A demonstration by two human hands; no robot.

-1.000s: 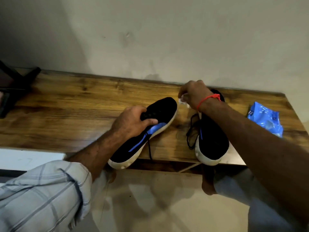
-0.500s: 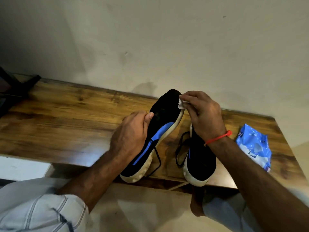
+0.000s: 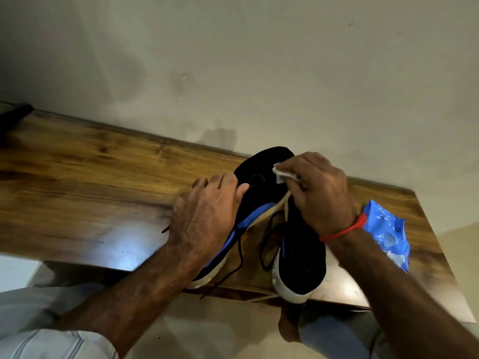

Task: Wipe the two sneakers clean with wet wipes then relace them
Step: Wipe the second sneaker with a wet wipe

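Note:
Two black sneakers with white soles and blue stripes lie on the wooden bench (image 3: 90,172). The left sneaker (image 3: 261,193) is tilted on its side, toe toward the wall. My left hand (image 3: 207,213) grips its upper near the collar. My right hand (image 3: 321,193) pinches a white wet wipe (image 3: 283,175) against this sneaker's toe area. The right sneaker (image 3: 303,252) sits flat, partly hidden under my right wrist. Loose black laces (image 3: 264,244) trail between the two shoes and over the bench edge.
A blue pack of wet wipes (image 3: 388,237) lies on the bench at the right, close to my right wrist. The wall runs right behind the bench. A dark object (image 3: 13,117) sits at the far left end. A knee and bare foot show below the bench edge.
My right hand has carried the wipe from beside the right sneaker onto the left sneaker's toe. My left hand has lifted and tilted the left sneaker higher. The camera view has shifted left.

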